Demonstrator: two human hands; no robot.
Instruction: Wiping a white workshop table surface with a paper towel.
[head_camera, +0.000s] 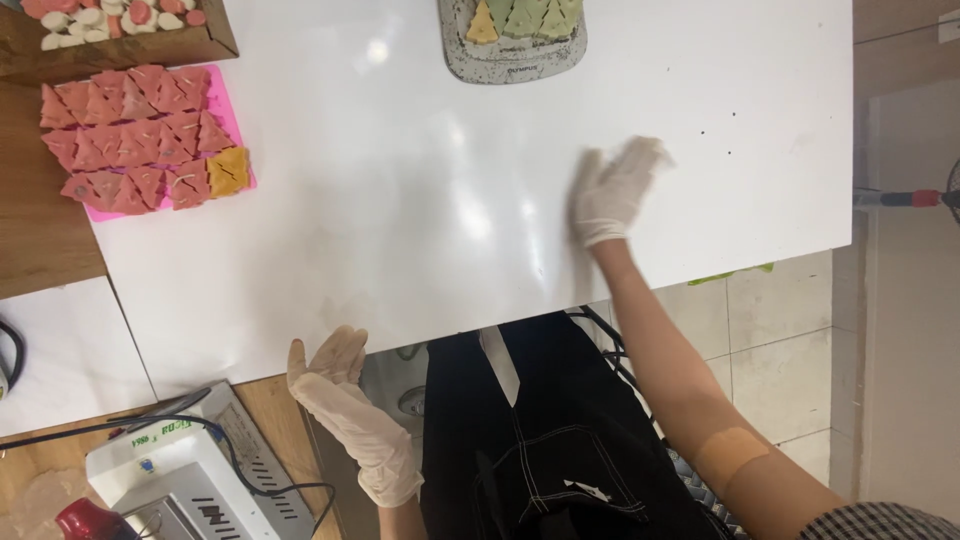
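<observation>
Table (420, 200): white, smooth, glossy, throwing back lamp glare. Both hands, left hand (340, 385) and right hand (610, 190), in thin matt rubber gloves. Left of the table: pink rubbery mat (240, 175), brown wood-grain bench (30, 230).

1. White tabletop (420, 200): glossy, flat slab with ceiling lights glaring off it. A few tiny dark specks sit near its right side.
2. The gloved right hand (612, 190) lies flat on it, fingers spread, a bit blurred.
3. The gloved left hand (335, 375) sits at the near edge, palm open, holding nothing.
</observation>
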